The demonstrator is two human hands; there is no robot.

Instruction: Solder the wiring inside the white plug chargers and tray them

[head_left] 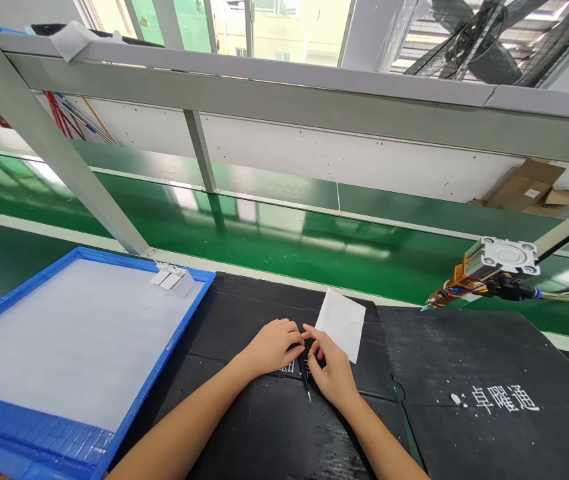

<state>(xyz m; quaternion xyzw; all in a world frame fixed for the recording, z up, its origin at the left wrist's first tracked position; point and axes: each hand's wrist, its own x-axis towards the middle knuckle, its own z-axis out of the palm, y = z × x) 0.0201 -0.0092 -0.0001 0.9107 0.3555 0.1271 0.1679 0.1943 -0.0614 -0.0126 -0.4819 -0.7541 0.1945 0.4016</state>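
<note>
My left hand (pixel 275 347) is over the black mat (pixel 264 413), its thumb and fingers curled together. My right hand (pixel 333 375) is close beside it, index finger reaching to the left fingertips and the other fingers bent. Whatever is between the fingertips is too small or hidden to make out. Slim black tweezers (pixel 306 383) with a bright metal tip show between the two hands, pointing towards me. Their upper end is hidden, so I cannot tell whether a hand grips them. Just beyond my right hand, a white sheet of paper (pixel 347 320) lies on the mat.
At left is a blue tray (pixel 159 367) with a white lining and a small white folded piece (pixel 173 279) at its far corner. A metal-bodied device with a pointed nozzle (pixel 494 267) hangs at right above a second black mat (pixel 464 360). A grey frame (pixel 264 90) crosses behind.
</note>
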